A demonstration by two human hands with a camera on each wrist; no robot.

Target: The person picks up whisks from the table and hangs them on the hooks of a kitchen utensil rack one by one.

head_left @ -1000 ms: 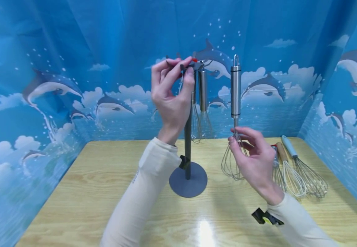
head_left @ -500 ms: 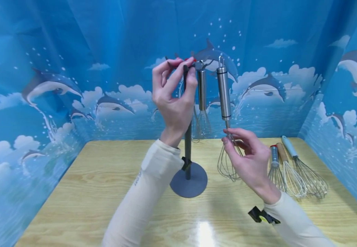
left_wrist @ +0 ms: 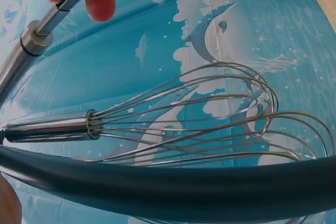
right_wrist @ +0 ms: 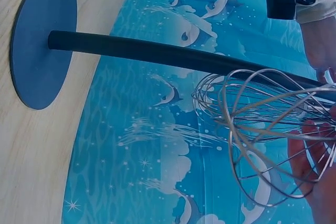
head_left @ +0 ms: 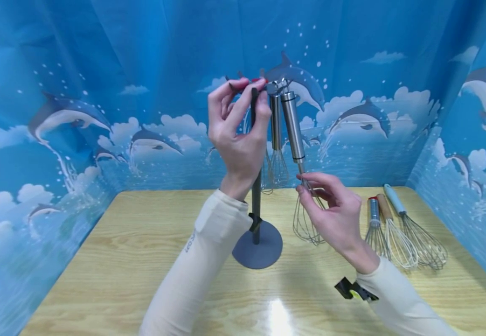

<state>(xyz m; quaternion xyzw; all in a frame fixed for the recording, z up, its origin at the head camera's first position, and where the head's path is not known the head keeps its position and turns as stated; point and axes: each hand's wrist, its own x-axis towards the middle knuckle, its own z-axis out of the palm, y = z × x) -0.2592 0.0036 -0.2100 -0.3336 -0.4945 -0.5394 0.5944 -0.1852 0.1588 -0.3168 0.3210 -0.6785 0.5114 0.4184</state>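
My left hand [head_left: 239, 126] pinches the hooked top of a dark utensil stand [head_left: 256, 200], with some hooks showing past the fingers. In my right hand [head_left: 333, 207], fingertips and thumb grip a steel whisk [head_left: 293, 126] where its wires meet the neck. That whisk tilts, handle up, its end loop right at a hook of the stand; whether the loop is over the hook I cannot tell. Beside it hangs another steel whisk [head_left: 276, 123], also visible in the left wrist view as a steel handle [left_wrist: 52, 128]. More hanging wires show behind the pole, partly hidden.
On the table's right lie a steel whisk with a red top [head_left: 374, 212], a whisk with a wooden handle [head_left: 384, 207] and a whisk with a light blue handle [head_left: 395, 199]. The stand's round base [head_left: 264, 256] rests mid-table. A dolphin-print curtain [head_left: 163, 93] encloses the table.
My right hand has moved left with the whisk, whose handle now leans left and whose loop has reached the stand's hooks. The left hand stays at the stand's top, shifting slightly right.
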